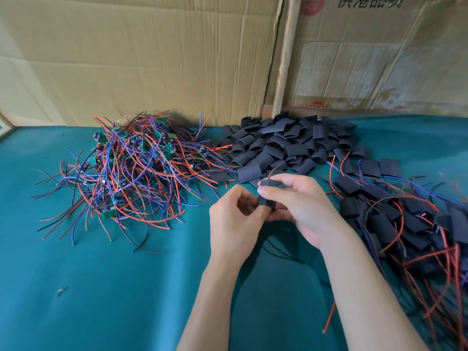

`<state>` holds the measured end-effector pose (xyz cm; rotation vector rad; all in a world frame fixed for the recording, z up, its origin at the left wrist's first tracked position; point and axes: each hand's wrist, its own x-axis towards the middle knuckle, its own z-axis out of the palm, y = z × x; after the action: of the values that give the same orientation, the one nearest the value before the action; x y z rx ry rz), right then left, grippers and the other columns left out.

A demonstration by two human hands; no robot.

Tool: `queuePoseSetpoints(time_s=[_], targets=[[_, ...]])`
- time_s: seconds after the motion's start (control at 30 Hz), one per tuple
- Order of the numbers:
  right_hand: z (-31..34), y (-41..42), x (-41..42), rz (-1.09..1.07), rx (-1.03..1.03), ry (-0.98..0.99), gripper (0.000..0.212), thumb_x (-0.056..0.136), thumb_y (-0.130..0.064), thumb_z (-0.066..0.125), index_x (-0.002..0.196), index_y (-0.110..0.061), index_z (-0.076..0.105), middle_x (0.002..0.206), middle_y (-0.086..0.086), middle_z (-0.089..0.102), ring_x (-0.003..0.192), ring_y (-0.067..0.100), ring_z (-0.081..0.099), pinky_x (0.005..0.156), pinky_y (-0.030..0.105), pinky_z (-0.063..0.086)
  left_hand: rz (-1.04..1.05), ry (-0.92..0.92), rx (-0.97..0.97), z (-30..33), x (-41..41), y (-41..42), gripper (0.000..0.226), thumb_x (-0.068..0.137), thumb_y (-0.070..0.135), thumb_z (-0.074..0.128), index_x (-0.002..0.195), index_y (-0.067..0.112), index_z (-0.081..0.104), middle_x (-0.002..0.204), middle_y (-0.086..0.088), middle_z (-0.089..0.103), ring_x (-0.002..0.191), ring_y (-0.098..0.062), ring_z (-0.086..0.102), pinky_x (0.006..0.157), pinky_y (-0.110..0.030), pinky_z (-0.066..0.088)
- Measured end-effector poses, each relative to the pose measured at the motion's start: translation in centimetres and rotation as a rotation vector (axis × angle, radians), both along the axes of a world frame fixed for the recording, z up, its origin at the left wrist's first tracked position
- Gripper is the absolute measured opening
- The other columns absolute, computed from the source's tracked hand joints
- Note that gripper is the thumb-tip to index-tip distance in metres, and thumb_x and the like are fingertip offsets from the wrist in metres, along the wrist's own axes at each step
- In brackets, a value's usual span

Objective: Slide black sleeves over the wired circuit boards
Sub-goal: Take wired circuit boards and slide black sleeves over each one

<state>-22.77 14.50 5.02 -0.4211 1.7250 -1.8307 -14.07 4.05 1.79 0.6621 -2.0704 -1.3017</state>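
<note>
Left hand, right hand around black sleeve

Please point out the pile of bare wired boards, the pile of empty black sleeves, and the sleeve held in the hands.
Pile of wired circuit boards [131, 171], head view, pile's middle.
Pile of empty black sleeves [286, 145], head view, pile's middle.
Held black sleeve [266, 192], head view, its visible face.

Small hand-assembly workshop: green-clothed tabletop, flattened cardboard sheets as backdrop, bulk heaps of wired circuit boards left, black sleeves centre.
</note>
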Motion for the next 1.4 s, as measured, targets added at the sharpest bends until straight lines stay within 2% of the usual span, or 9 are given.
queuePoseSetpoints(time_s=[0.13,0.23,0.37,0.57,0.77,0.93,1.03,1.2,1.4], targets=[[0.2,1.1,-0.9,-0.153,0.020,0.073,0.013,0.087,0.000,0.073,0.099,-0.006,0.073,0.073,0.009,0.074,0.064,0.022,0.067,0.045,0.023,0.047,-0.177,0.057,0.130,0.8,0.8,-1.0,0.020,0.072,0.036,0.080,0.081,0.022,0.070,0.077,0.007,0.071,0.072,-0.013,0.066,0.066,-0.030,0.053],[0.6,3.1,-2.3,-0.294,0.223,0.240,0.016,0.081,-0.006,0.075,0.096,-0.013,0.076,0.068,0.001,0.075,0.062,0.015,0.068,0.043,0.022,0.045,0.194,0.178,0.037,0.8,1.2,-2.2,0.006,0.079,0.020,0.070,0.085,0.020,0.068,0.087,0.003,0.066,0.075,-0.010,0.061,0.077,-0.032,0.050],[1.9,5.9,-3.3,-0.463,0.723,0.641,0.023,0.064,-0.043,0.063,0.077,-0.029,0.075,0.069,-0.004,0.073,0.075,0.023,0.062,0.060,0.025,0.044,0.496,0.055,-0.009,0.1,1.4,-3.2,0.037,0.081,0.006,0.065,0.116,0.017,0.059,0.121,-0.008,0.046,0.096,-0.015,0.053,0.089,-0.031,0.040],[1.9,6.7,-3.7,-0.569,0.903,0.764,0.034,0.074,-0.025,0.078,0.108,-0.019,0.077,0.102,0.017,0.067,0.099,0.043,0.057,0.094,0.045,0.043,0.415,0.028,-0.018,0.1,1.1,-3.5,0.028,0.086,0.012,0.060,0.111,0.019,0.072,0.105,0.001,0.071,0.073,0.000,0.060,0.085,-0.030,0.047],[2.4,1.8,-1.3,-0.320,0.268,0.451,0.007,0.084,-0.021,0.074,0.088,-0.024,0.078,0.083,-0.007,0.078,0.081,0.009,0.071,0.076,0.032,0.053,0.199,0.321,-0.220,1.1,0.5,0.2,0.018,0.081,0.019,0.053,0.076,0.015,0.070,0.071,0.007,0.065,0.063,-0.007,0.058,0.066,-0.030,0.049],[1.8,0.1,-0.1,0.112,-0.066,-0.211,0.026,0.098,-0.024,0.061,0.118,-0.009,0.068,0.109,0.014,0.077,0.092,0.024,0.073,0.072,0.030,0.056,-0.072,0.364,-0.425,0.7,-0.1,4.1,0.016,0.082,0.016,0.053,0.070,0.009,0.062,0.069,-0.001,0.056,0.063,-0.024,0.050,0.057,-0.039,0.045],[1.4,0.9,-0.8,0.031,-0.164,-0.196,0.027,0.101,-0.009,0.055,0.127,-0.005,0.062,0.109,0.014,0.077,0.083,0.020,0.075,0.066,0.024,0.058,-0.228,0.372,-0.432,0.4,-0.1,5.0,0.023,0.086,0.019,0.047,0.073,0.008,0.062,0.067,-0.001,0.053,0.062,-0.023,0.047,0.056,-0.040,0.044],[1.3,1.9,-2.1,-0.158,-0.376,-0.266,0.031,0.099,0.000,0.042,0.106,-0.006,0.072,0.078,0.008,0.074,0.054,0.014,0.062,0.048,0.021,0.049,-0.077,0.375,-0.061,0.6,0.0,4.6,0.019,0.092,0.023,0.043,0.083,0.020,0.060,0.063,0.001,0.058,0.054,-0.017,0.050,0.053,-0.033,0.044],[1.0,1.0,-0.7,0.211,-0.374,-0.263,0.028,0.081,-0.005,0.053,0.084,-0.012,0.080,0.069,0.013,0.068,0.051,0.019,0.059,0.044,0.024,0.048,-0.206,0.365,0.537,0.6,-0.7,2.0,0.026,0.105,0.028,0.050,0.090,0.020,0.069,0.075,0.003,0.067,0.066,-0.013,0.063,0.057,-0.028,0.051]])
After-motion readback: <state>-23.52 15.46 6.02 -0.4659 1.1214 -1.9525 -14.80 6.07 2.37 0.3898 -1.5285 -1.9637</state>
